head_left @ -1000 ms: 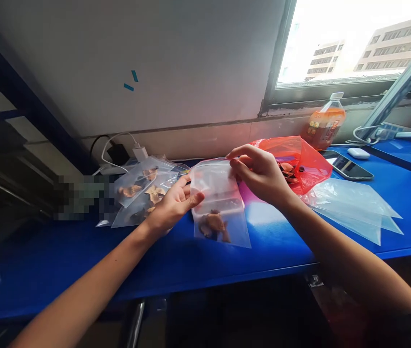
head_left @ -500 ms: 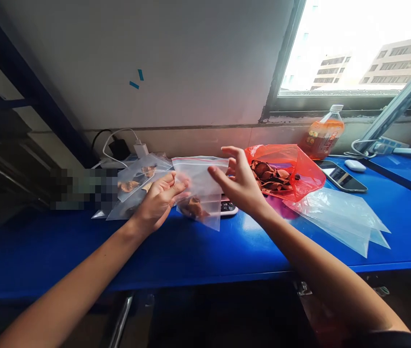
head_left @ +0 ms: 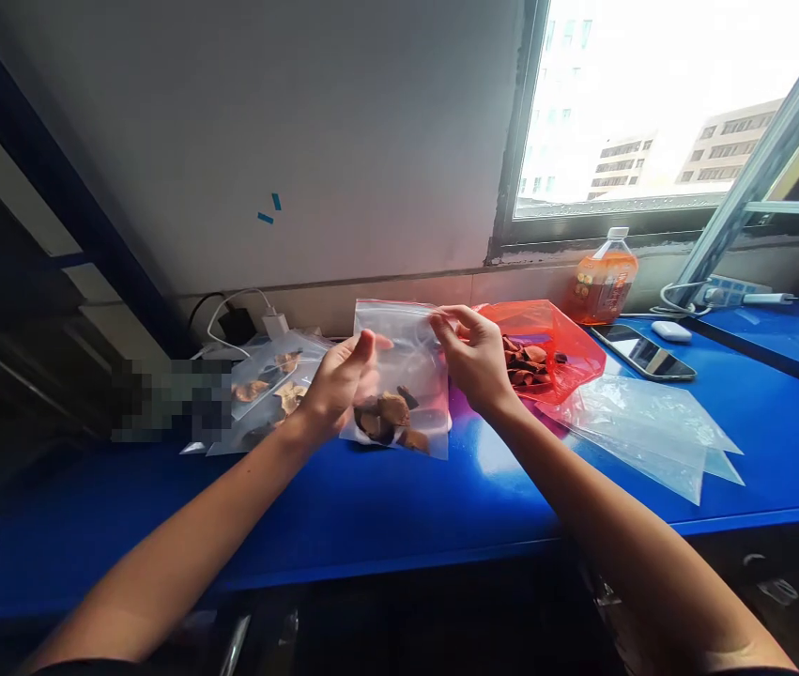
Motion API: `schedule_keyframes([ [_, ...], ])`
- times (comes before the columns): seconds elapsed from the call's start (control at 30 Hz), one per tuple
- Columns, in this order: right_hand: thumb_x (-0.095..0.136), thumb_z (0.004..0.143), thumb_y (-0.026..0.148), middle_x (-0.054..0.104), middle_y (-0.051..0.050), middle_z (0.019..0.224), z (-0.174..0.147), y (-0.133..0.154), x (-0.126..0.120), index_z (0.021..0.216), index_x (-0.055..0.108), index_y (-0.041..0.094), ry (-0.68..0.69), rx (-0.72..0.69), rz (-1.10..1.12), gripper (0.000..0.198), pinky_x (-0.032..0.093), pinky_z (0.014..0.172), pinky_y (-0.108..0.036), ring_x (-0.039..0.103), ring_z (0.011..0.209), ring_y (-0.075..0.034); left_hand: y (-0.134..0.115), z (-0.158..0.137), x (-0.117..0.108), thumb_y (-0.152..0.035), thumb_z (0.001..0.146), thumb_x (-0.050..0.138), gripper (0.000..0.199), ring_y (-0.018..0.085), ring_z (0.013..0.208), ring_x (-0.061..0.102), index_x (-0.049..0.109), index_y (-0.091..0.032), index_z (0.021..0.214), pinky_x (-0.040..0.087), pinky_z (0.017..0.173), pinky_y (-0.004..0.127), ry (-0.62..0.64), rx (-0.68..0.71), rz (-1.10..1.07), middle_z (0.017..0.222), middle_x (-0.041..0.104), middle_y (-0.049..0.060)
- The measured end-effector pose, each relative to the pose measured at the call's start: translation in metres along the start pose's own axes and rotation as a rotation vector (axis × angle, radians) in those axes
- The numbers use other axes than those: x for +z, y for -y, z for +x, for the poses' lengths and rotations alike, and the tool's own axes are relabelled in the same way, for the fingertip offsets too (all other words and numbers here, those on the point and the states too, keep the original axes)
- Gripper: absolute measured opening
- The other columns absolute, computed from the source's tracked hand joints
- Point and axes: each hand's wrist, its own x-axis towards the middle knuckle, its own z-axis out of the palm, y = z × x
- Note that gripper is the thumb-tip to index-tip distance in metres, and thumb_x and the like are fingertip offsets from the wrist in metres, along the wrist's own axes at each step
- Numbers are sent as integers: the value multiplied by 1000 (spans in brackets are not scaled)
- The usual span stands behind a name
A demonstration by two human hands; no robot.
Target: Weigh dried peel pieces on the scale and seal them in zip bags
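Note:
A clear zip bag (head_left: 406, 352) with several brown dried slices (head_left: 393, 409) in its bottom hangs upright between my hands. My right hand (head_left: 473, 357) pinches its top right corner between thumb and fingers. My left hand (head_left: 343, 380) is at the bag's left side, thumb raised near the edge, fingers partly behind the film and showing blurred through it. Behind the bag a pale edge of a small scale peeks out, mostly hidden. Left of my left hand lie filled clear bags (head_left: 268, 376) with similar slices.
A red plastic bag (head_left: 575, 352) of dark dried slices (head_left: 530, 361) stands open at the right. Beside it lie flat clear bags (head_left: 642, 432), a phone (head_left: 642, 349), a white case (head_left: 671, 330) and a drink bottle (head_left: 603, 282). Chargers (head_left: 237, 324) sit against the wall.
My right hand, open and apart from the bag before, now grips its top right corner. The bag now faces me more squarely, its slices showing more plainly. The view has shifted slightly.

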Motion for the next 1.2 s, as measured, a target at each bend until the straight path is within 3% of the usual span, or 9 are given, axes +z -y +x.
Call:
schedule_keyframes([
  [0.1, 61, 81, 44, 58, 0, 69, -1, -4, 2, 80, 63, 18, 53, 48, 57, 26, 42, 57, -24, 51, 62, -12, 9, -8, -1, -65, 74, 67, 51, 3, 38, 20, 65, -14, 85, 16, 34, 17, 25, -76, -68, 53, 26, -9],
  [0.17, 58, 82, 47, 53, 2, 65, -4, -4, 4, 81, 60, 19, 89, 102, 89, 28, 39, 53, -23, 47, 57, -11, 16, -11, -3, -50, 78, 66, 35, 4, 38, 23, 65, -15, 84, 22, 36, 17, 31, -109, -116, 52, 28, -8],
  [0.27, 54, 85, 50, 47, 3, 62, -9, 1, 7, 82, 53, 21, 91, 104, 100, 30, 32, 47, -22, 40, 51, -10, 23, -9, -4, -25, 70, 62, 11, 8, 48, 42, 63, -17, 77, 40, 45, 20, -13, -82, -191, 59, 46, -3],
  [0.33, 52, 87, 50, 46, 3, 62, -11, 4, 8, 80, 51, 21, 87, 49, 87, 30, 30, 46, -22, 38, 50, -9, 25, -6, -5, -20, 67, 61, 9, 11, 58, 52, 59, -18, 75, 47, 54, 22, -37, -59, -238, 70, 56, -1],
  [0.5, 51, 89, 50, 42, 4, 61, -9, -2, 6, 84, 51, 22, 56, -12, -18, 29, 31, 47, -22, 36, 48, -9, 26, -5, -6, -34, 79, 63, 18, 8, 47, 47, 52, -23, 88, 40, 46, 20, -95, 32, -182, 71, 55, -6],
  [0.6, 47, 90, 52, 44, 4, 61, -6, -10, 4, 93, 52, 23, -40, -22, -84, 30, 35, 49, -23, 40, 50, -11, 27, -8, -6, -46, 83, 58, 28, 10, 52, 50, 56, -21, 94, 42, 49, 22, -14, 24, -68, 71, 57, -2],
  [0.73, 46, 93, 47, 57, 0, 73, -5, -10, 0, 98, 53, 22, -135, -123, -172, 26, 40, 53, -24, 50, 54, -12, 31, -9, -5, -42, 82, 64, 25, 9, 53, 47, 60, -17, 85, 40, 53, 22, 95, 99, 155, 64, 55, -2],
  [1.0, 48, 93, 29, 66, -2, 89, -3, -5, -3, 93, 56, 21, -195, -296, -242, 12, 44, 56, -23, 59, 64, -10, 29, -7, -5, -44, 69, 78, 38, 5, 44, 32, 49, -20, 80, 26, 40, 18, -73, 183, 53, 62, 42, -8],
  [1.2, 47, 92, 29, 62, -2, 81, 0, -6, -8, 98, 53, 22, -77, -176, -91, 11, 43, 46, -22, 56, 55, -10, 28, -3, -11, -42, 73, 71, 28, 6, 49, 35, 61, -16, 78, 29, 44, 19, -39, 103, 80, 66, 48, -3],
])
